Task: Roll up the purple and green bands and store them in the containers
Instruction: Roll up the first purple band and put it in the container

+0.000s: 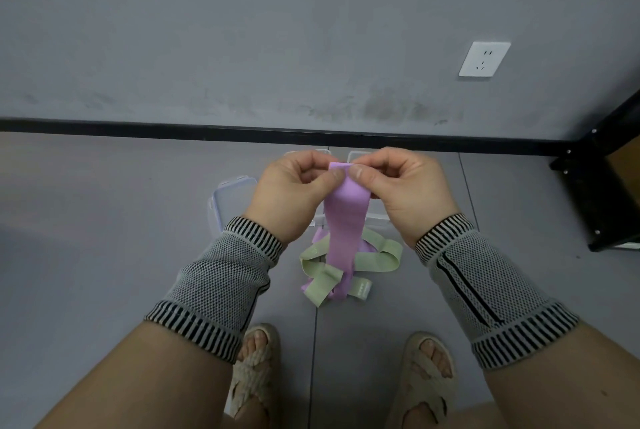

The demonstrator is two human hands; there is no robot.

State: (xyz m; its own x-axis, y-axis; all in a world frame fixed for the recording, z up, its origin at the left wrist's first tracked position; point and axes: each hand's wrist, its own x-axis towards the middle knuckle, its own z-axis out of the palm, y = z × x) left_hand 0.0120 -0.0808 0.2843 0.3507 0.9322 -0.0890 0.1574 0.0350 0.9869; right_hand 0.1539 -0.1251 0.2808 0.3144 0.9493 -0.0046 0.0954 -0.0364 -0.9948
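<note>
Green band (379, 260): on the floor just ahead of the feet, tangled under the purple tail.
Purple band (344, 220): hangs from both hands, top edge pinched.
Left hand (294, 193): thumb and fingers clamp that edge.
Right hand (398, 186): the same — start the roll tight, edges flush.
Containers (232, 198): open beyond the hands, near the wall — little room behind.

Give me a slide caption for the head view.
Both hands, left hand and right hand, pinch the purple band top, green band below.
</note>
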